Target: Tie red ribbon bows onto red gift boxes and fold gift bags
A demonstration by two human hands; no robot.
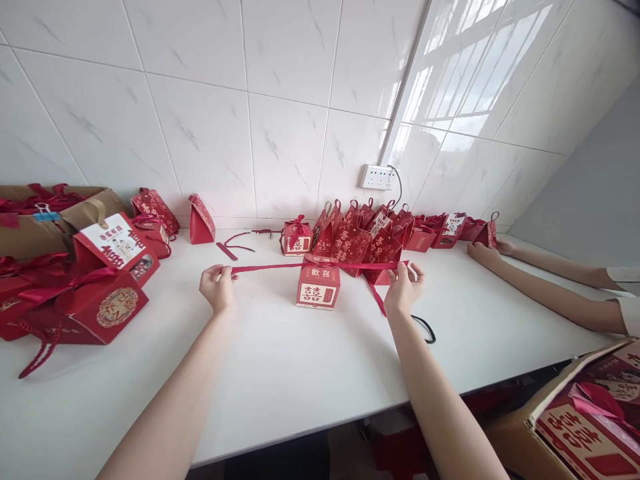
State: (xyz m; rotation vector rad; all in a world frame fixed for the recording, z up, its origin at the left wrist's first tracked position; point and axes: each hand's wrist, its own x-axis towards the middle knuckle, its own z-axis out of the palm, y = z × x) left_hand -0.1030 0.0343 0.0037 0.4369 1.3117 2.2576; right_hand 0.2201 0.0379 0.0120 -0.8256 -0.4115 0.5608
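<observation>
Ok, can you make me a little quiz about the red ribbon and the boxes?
1. True or false: the left hand and right hand hold the red ribbon stretched over the small red box.
2. What does the small red box stand on? A) brown carton B) white table C) floor
3. Fill in: a co-worker's hands reach in from the ____ side.

Key: 1 true. 2 B, the white table. 3 right.
</observation>
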